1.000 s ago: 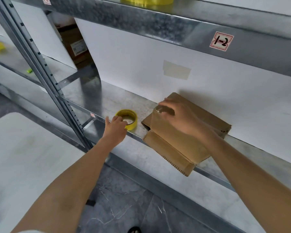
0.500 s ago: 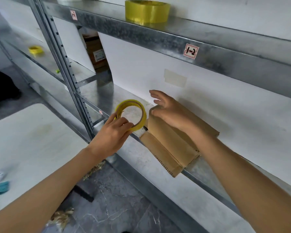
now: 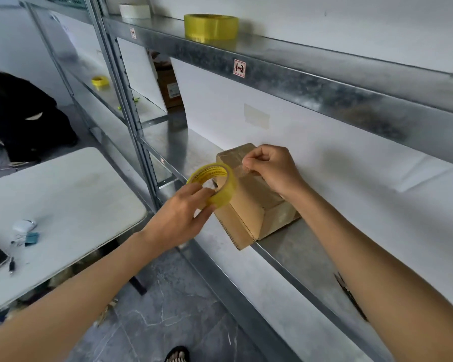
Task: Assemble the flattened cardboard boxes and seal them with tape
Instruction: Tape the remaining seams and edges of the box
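Note:
A small brown cardboard box (image 3: 256,207) stands on the metal shelf (image 3: 293,254), its near corner jutting over the front edge. My left hand (image 3: 178,218) grips a yellow tape roll (image 3: 217,182) upright just left of the box. My right hand (image 3: 272,169) is above the box top, fingers curled, pinching the clear tape end (image 3: 242,169) drawn from the roll across the top.
A bigger yellow tape roll (image 3: 211,26) and a white roll (image 3: 134,10) sit on the upper shelf. Another yellow roll (image 3: 100,81) lies far left. A shelf post (image 3: 131,118) rises left of the box. A white table (image 3: 63,194) holds small items.
My left hand has carried the tape roll closer to the box. My right hand has left the box flap and closed its fingers on the tape end above the box top.

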